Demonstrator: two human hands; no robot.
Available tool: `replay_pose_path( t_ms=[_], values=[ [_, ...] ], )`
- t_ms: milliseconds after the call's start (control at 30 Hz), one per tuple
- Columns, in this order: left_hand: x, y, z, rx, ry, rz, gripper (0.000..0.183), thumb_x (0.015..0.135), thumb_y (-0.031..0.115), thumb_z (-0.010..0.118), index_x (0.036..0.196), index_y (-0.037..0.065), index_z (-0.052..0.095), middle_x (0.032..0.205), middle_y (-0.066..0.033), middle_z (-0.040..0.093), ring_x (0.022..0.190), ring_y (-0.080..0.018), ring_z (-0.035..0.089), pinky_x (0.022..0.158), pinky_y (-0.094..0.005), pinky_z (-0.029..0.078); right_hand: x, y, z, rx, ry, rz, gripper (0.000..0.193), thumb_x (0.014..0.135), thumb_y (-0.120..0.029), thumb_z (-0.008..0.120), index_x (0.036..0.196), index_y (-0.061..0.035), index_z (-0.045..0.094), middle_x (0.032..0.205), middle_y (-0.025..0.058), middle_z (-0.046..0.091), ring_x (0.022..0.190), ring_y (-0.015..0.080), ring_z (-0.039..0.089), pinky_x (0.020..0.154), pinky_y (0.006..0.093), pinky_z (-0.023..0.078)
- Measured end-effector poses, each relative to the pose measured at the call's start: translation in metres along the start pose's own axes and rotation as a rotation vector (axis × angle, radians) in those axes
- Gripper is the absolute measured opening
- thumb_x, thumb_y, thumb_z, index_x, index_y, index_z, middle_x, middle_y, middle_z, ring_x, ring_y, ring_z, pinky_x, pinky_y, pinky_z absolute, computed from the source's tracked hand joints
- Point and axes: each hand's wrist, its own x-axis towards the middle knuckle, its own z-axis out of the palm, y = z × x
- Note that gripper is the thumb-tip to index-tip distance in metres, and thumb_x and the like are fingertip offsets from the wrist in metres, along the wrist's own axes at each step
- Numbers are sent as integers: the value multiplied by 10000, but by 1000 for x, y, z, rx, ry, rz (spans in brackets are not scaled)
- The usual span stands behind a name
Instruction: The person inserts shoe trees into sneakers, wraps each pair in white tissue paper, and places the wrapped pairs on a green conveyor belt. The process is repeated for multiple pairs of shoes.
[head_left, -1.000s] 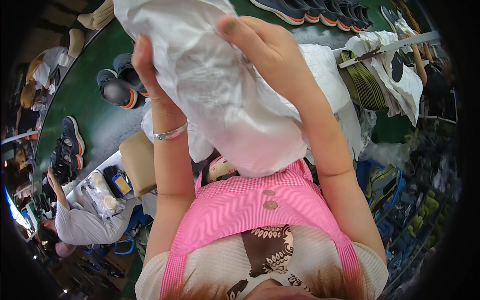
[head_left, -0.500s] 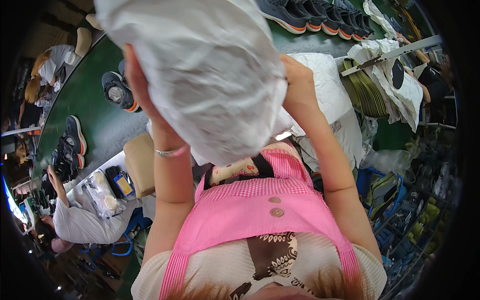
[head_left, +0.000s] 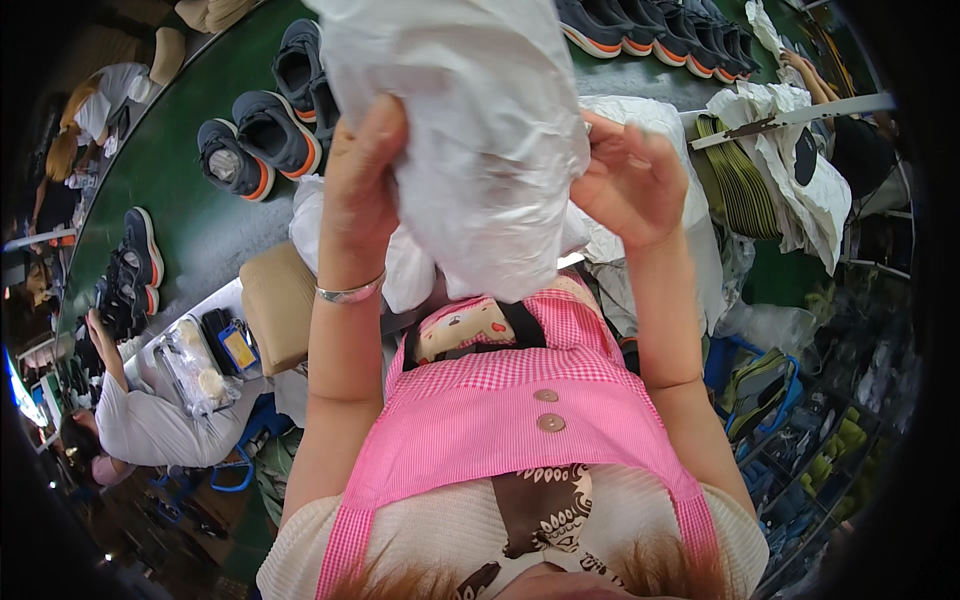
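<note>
Near edge of a green table (head_left: pixel 185 250): a person in a pink apron (head_left: pixel 520 440) lifts a crumpled white paper bundle (head_left: pixel 480 150), the left hand (head_left: pixel 367 170) gripping its left side, thumb in front, the right hand (head_left: pixel 640 185) at its right edge, fingers loosely spread. A brown pad (head_left: pixel 275 310) sits at left. Behind, the bundle and right hand partly block white paper (head_left: pixel 640 107); farther off stand gray shoes (head_left: pixel 275 135) and a shoe row (head_left: pixel 640 25).
</note>
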Motion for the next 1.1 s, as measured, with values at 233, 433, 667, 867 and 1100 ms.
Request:
replay_pose_path(
  t_ms=[233, 433, 667, 867, 1100],
  values=[
    [9, -9, 21, 365, 5, -114, 504, 891, 324, 699, 1239, -7, 547, 1074, -30, 629, 991, -78, 566, 863, -239, 464, 16, 31, 55, 49, 535, -214, 706, 885, -592, 583, 1278, -9, 528, 1203, 67, 612, 1072, 161, 598, 912, 317, 492],
    [-15, -54, 12, 385, 158, -295, 611, 861, 436, 700, 1230, -26, 548, 1084, -71, 623, 1053, -136, 548, 952, -281, 419, 28, 22, 14, -343, 643, -468, 675, 903, -606, 548, 1151, 20, 601, 1055, 59, 650, 949, 120, 617, 832, 260, 489],
    [-12, -60, 60, 243, 352, -131, 489, 822, 294, 777, 1159, -7, 589, 1076, -64, 651, 948, -128, 609, 870, -273, 475, 41, 36, 7, -242, 538, -401, 669, 957, -611, 424, 1153, 5, 598, 1057, 72, 640, 936, 137, 607, 816, 279, 481],
    [-6, -73, 49, 80, 585, 20, 385, 882, 289, 717, 1098, -16, 624, 1003, -56, 681, 843, -103, 650, 735, -247, 531, 40, 45, -14, -571, 451, -183, 669, 969, -500, 485, 1320, 68, 448, 1240, 161, 567, 1110, 206, 567, 933, 302, 444],
    [-11, -86, 36, 6, 777, 78, 390, 909, 316, 683, 1101, -16, 613, 1011, -32, 661, 852, -83, 619, 724, -222, 497, 22, 81, 13, -762, 315, -286, 869, 742, -281, 800, 1415, 33, 348, 1323, 246, 516, 1178, 251, 557, 964, 340, 455]
  ],
)
